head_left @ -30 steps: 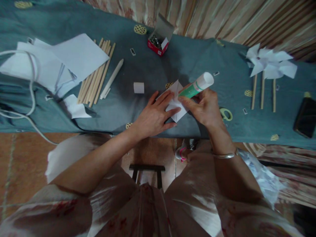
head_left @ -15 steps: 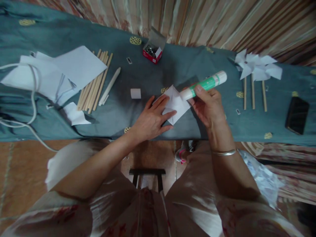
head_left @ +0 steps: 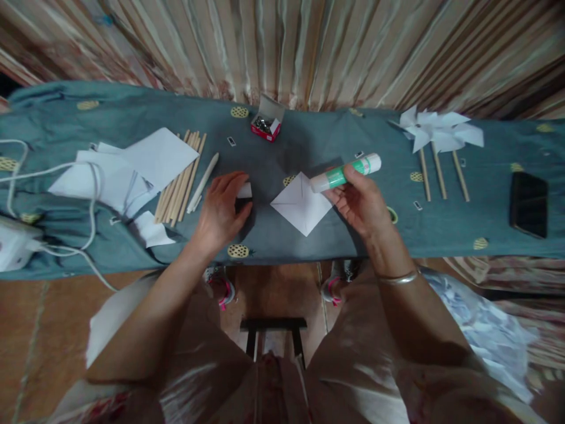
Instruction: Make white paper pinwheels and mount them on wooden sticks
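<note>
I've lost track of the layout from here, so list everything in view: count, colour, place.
glue stick: one, green and white, right hand
creased paper: one, white, between the hands
small piece: one, white, by left hand
box of small parts: one, red, far edge
sticks: several, tan, left
pen: one, white, beside sticks
loose papers: several, white, left
plug block: one, white, with cables, far left
pinwheels: overlapping, white, three sticks, right
phone: one, black, right end
ring: one, green, partly hidden by right wrist
cloth: one, teal, under everything
curtain: striped, behind
stool: one, dark, below
hands: two, bare, left and right
</note>
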`<action>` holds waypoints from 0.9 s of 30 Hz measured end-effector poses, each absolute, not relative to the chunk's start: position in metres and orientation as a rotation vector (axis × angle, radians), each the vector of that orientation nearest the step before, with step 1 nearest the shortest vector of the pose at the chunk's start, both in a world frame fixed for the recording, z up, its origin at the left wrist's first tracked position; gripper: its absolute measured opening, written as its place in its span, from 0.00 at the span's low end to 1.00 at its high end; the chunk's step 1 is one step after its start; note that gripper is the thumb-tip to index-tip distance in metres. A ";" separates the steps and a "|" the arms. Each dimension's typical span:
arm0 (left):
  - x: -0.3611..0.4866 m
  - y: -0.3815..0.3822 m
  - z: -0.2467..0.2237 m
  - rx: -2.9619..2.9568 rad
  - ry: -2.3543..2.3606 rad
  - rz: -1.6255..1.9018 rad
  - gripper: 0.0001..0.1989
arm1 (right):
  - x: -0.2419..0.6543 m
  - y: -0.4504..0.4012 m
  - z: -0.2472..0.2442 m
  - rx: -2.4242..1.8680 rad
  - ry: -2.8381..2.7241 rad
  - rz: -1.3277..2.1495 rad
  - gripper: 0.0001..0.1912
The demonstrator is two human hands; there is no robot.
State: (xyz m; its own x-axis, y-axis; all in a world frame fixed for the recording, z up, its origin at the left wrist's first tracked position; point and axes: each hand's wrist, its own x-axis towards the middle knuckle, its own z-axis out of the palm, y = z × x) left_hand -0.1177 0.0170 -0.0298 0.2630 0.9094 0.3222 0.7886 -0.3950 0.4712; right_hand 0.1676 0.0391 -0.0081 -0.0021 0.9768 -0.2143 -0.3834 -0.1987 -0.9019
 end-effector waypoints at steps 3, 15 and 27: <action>-0.118 0.017 -0.030 2.229 1.645 0.773 0.20 | 0.162 0.035 -0.006 -1.112 -0.834 1.520 0.18; -0.079 0.003 -0.017 1.754 1.374 1.036 0.18 | 0.133 0.027 -0.004 -1.023 -0.763 1.658 0.20; -0.073 0.005 -0.021 1.831 1.413 0.990 0.19 | 0.133 0.027 -0.005 -1.039 -0.789 1.622 0.19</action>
